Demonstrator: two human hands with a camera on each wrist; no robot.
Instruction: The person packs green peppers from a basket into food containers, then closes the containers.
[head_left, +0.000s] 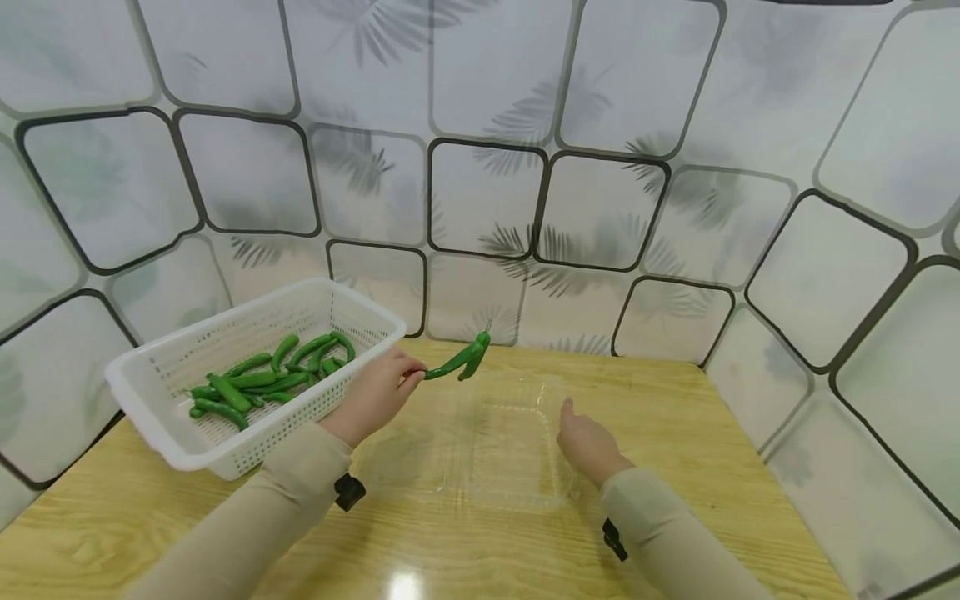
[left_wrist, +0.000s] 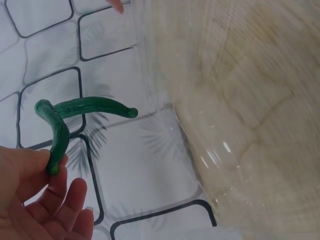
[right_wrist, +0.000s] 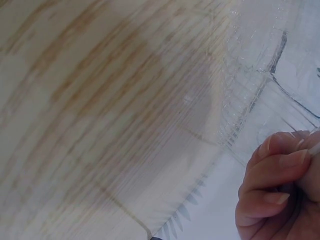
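Observation:
My left hand point(head_left: 378, 393) pinches the thin tip of a green chili pepper point(head_left: 447, 365) between thumb and fingers. A second green pepper point(left_wrist: 97, 105) hangs joined to it at the stem end, as the left wrist view shows. Both are held in the air above a clear plastic box point(head_left: 517, 502) on the table, its hinged lid point(head_left: 408, 479) lying spread out to the left. At the box's right side is my right hand point(head_left: 588, 442). Its fingers point(right_wrist: 270, 172) are curled, with the thumb and forefinger gripping the transparent rim.
A white perforated basket point(head_left: 255, 452) stands on the left of the table, holding several green peppers point(head_left: 258, 382). The wood-grain table point(head_left: 675, 417) meets a wall point(head_left: 487, 200) patterned with rounded squares and leaves at the back and sides.

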